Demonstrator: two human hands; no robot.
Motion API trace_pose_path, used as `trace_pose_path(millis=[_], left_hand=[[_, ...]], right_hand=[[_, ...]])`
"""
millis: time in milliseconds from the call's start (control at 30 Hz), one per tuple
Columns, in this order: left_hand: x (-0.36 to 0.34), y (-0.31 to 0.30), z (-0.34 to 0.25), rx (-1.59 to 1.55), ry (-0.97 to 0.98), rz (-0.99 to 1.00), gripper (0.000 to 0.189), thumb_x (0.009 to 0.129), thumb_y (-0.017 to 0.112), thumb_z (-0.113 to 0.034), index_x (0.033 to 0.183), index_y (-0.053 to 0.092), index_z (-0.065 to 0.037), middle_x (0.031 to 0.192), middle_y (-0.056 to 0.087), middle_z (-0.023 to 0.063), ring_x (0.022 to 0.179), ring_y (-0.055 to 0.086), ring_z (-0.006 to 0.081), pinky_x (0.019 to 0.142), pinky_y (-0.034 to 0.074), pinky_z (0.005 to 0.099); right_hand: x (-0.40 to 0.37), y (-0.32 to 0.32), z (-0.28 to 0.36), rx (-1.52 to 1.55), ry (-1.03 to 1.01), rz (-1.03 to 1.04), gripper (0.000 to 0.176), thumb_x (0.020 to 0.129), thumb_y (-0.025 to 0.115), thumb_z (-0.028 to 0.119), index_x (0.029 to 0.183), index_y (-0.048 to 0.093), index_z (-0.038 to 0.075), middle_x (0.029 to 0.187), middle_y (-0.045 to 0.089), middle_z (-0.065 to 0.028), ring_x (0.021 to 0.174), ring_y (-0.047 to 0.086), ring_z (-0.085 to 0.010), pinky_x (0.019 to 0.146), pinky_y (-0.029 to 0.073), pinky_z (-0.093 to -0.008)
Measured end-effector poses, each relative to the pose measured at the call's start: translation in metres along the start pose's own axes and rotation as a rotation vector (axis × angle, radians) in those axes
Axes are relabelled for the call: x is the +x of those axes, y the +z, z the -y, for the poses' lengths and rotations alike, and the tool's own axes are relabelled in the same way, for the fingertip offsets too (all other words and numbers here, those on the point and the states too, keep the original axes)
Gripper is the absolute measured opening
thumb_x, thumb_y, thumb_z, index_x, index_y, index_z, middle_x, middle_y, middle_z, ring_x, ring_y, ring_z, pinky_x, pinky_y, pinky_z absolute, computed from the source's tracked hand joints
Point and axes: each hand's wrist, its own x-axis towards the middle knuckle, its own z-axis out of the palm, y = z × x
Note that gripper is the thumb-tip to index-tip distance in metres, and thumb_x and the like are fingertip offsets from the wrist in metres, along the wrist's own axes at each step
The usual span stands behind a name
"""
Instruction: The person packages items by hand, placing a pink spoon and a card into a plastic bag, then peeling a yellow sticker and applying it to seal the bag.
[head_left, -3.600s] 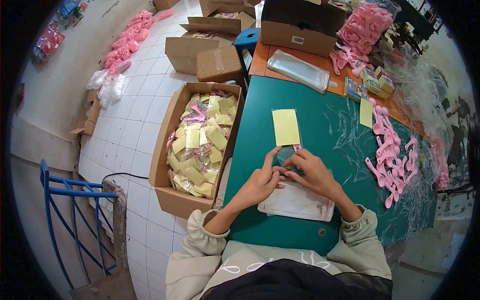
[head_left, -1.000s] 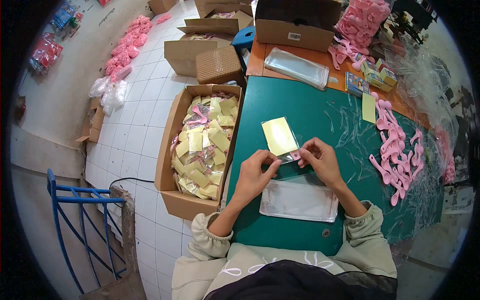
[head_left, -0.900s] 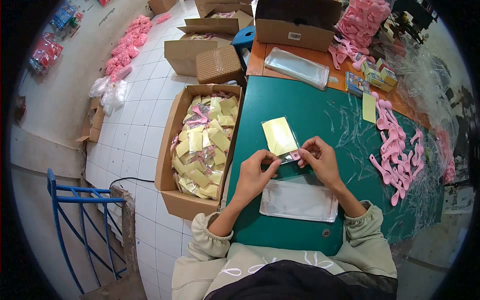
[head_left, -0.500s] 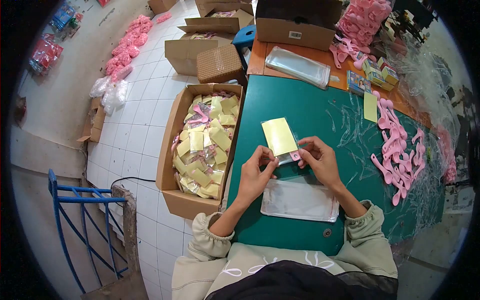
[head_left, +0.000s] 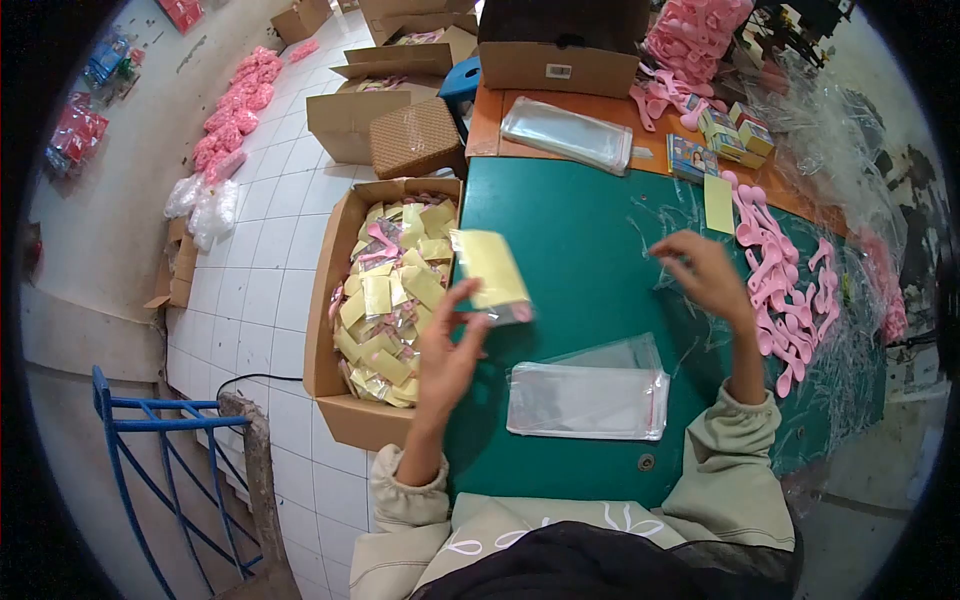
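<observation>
My left hand (head_left: pixel 450 345) pinches the lower edge of a clear plastic packet (head_left: pixel 494 270) containing a yellow card, with a bit of pink showing at its bottom. It is held up at the left side of the green table, close to an open carton (head_left: pixel 365 425) full of similar packets (head_left: pixel 378 297). My right hand (head_left: pixel 708 278) is over the table with nothing in it, fingers apart, a little left of a pile of pink spoons (head_left: pixel 768 275). A loose yellow card (head_left: pixel 718 203) lies beyond that hand. Nearer my body rests a stack of clear bags (head_left: pixel 585 402), the top one skewed.
Along the back, an orange surface (head_left: pixel 486 125) bears another stack of clear bags (head_left: pixel 567 135), a brown box (head_left: pixel 560 72), small card boxes (head_left: pixel 692 157) and a bag of pink spoons (head_left: pixel 697 40). Plastic scraps litter the right. A blue metal frame (head_left: pixel 170 424) stands lower left.
The packet has gone left toward the carton in my left hand. My right hand has let go of it and moved right, toward the spoons. The view has shifted slightly.
</observation>
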Motion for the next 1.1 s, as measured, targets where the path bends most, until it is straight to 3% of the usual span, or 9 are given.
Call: trace_pose_path(millis=[33, 100, 200, 300, 400, 500, 800, 1033, 1100], left_hand=[[0.002, -0.013, -0.001, 0.049, 0.037, -0.065, 0.040, 0.085, 0.058, -0.007, 0.124, 0.049, -0.006, 0.115, 0.054, 0.0070, 0.088, 0.055, 0.0078, 0.053, 0.047, 0.0197], [0.006, -0.038, -0.014, 0.208, 0.048, -0.233, 0.035, 0.086, 0.057, -0.008, 0.121, 0.052, -0.005, 0.115, 0.055, 0.0091, 0.093, 0.057, 0.0153, 0.063, 0.050, 0.0268], [0.017, -0.063, -0.011, 0.967, 0.396, -0.559, 0.033, 0.085, 0.057, -0.008, 0.118, 0.053, -0.005, 0.112, 0.055, 0.0129, 0.096, 0.057, 0.0263, 0.078, 0.048, 0.0354], [0.022, -0.035, -0.046, 0.828, 0.517, -0.394, 0.032, 0.084, 0.058, -0.010, 0.115, 0.053, -0.005, 0.111, 0.055, 0.0152, 0.100, 0.054, 0.0343, 0.088, 0.042, 0.0405], [0.017, 0.020, -0.053, 0.712, 0.512, 0.010, 0.032, 0.081, 0.062, -0.013, 0.111, 0.053, -0.004, 0.114, 0.053, 0.0134, 0.100, 0.055, 0.0312, 0.083, 0.046, 0.0383], [0.008, 0.075, -0.036, 0.779, 0.556, 0.282, 0.040, 0.077, 0.066, -0.014, 0.112, 0.051, -0.003, 0.105, 0.054, 0.0131, 0.093, 0.057, 0.0303, 0.079, 0.047, 0.0381], [0.010, 0.096, 0.013, 0.768, 0.599, 0.500, 0.041, 0.075, 0.067, -0.015, 0.110, 0.050, -0.004, 0.089, 0.051, 0.0101, 0.086, 0.053, 0.0276, 0.070, 0.043, 0.0389], [0.009, 0.092, 0.004, 0.715, 0.577, 0.359, 0.031, 0.074, 0.067, -0.011, 0.102, 0.054, -0.003, 0.084, 0.051, 0.0099, 0.081, 0.052, 0.0277, 0.070, 0.042, 0.0380], [0.008, 0.098, 0.007, 0.740, 0.629, 0.269, 0.029, 0.074, 0.066, -0.010, 0.100, 0.056, -0.004, 0.081, 0.051, 0.0100, 0.078, 0.052, 0.0272, 0.068, 0.043, 0.0375]], right_hand=[[-0.006, -0.017, -0.035, -0.175, 0.018, 0.000, 0.016, 0.080, 0.055, 0.001, 0.094, 0.063, 0.002, 0.089, 0.063, -0.0096, 0.083, 0.060, -0.0211, 0.067, 0.049, -0.0292], [-0.023, -0.045, -0.102, -0.442, 0.223, -0.216, 0.018, 0.075, 0.054, -0.003, 0.091, 0.061, 0.000, 0.087, 0.063, -0.0124, 0.084, 0.060, -0.0271, 0.074, 0.047, -0.0358], [-0.045, -0.069, -0.164, -0.694, 0.220, -0.504, 0.019, 0.074, 0.054, -0.005, 0.092, 0.059, 0.001, 0.087, 0.061, -0.0162, 0.081, 0.059, -0.0329, 0.075, 0.045, -0.0387], [-0.063, -0.085, -0.185, -0.619, 0.347, -0.488, 0.018, 0.072, 0.056, -0.003, 0.089, 0.060, 0.001, 0.089, 0.060, -0.0172, 0.084, 0.058, -0.0314, 0.074, 0.045, -0.0390], [-0.076, -0.107, -0.185, -0.519, 0.557, -0.445, 0.020, 0.067, 0.059, -0.004, 0.085, 0.062, 0.002, 0.088, 0.056, -0.0149, 0.084, 0.055, -0.0285, 0.073, 0.044, -0.0360], [-0.073, -0.111, -0.161, -0.440, 0.440, -0.268, 0.021, 0.065, 0.060, -0.005, 0.084, 0.062, 0.003, 0.087, 0.055, -0.0133, 0.083, 0.054, -0.0275, 0.071, 0.044, -0.0345], [-0.062, -0.094, -0.147, -0.432, 0.214, -0.005, 0.021, 0.059, 0.064, -0.004, 0.078, 0.060, 0.003, 0.082, 0.046, -0.0095, 0.077, 0.050, -0.0235, 0.067, 0.042, -0.0314], [-0.050, -0.112, -0.095, -0.356, 0.334, -0.470, 0.013, 0.079, 0.058, 0.005, 0.087, 0.049, 0.001, 0.083, 0.050, -0.0114, 0.074, 0.050, -0.0197, 0.067, 0.041, -0.0289], [-0.044, -0.109, -0.069, -0.243, 0.256, -0.548, 0.017, 0.086, 0.056, 0.008, 0.102, 0.050, 0.003, 0.087, 0.054, -0.0075, 0.075, 0.053, -0.0148, 0.068, 0.043, -0.0263]])
